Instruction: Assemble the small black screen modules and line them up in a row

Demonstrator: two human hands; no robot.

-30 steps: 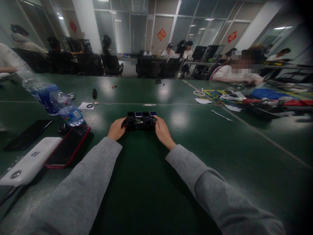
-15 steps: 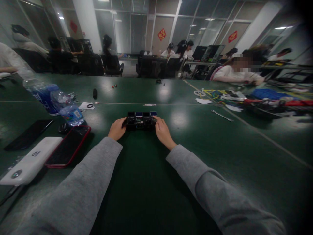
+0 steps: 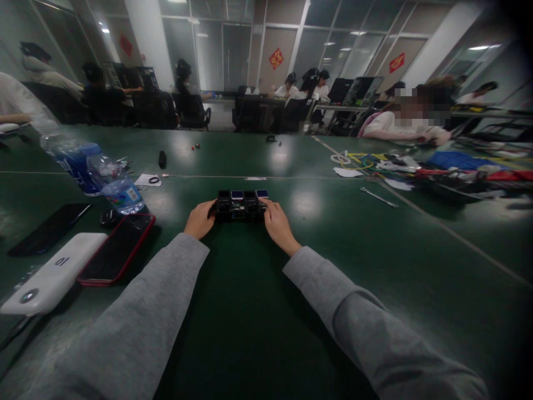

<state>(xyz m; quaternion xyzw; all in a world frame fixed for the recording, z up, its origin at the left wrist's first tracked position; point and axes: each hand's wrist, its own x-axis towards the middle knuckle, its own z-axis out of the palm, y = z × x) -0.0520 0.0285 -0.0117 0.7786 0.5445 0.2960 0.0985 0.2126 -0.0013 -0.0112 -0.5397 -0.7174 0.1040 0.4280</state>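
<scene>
At the centre of the frame we see a small black device (image 3: 240, 204) lying on the green desk (image 3: 250, 311). Our left hand (image 3: 200, 219) closes its grip on the device's left end, and our right hand (image 3: 277, 225) grips its right end. At the left lie a phone (image 3: 116, 248), a power bank (image 3: 52, 272) and bottles (image 3: 119, 186); at the right, a wrench (image 3: 378, 196).

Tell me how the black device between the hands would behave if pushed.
The black device looks rigid and blocky, so it should probably slide as one piece. It sits low and wide on the table, so tipping seems unlikely. Its small screens, between left hand and right hand, may be fragile.
</scene>
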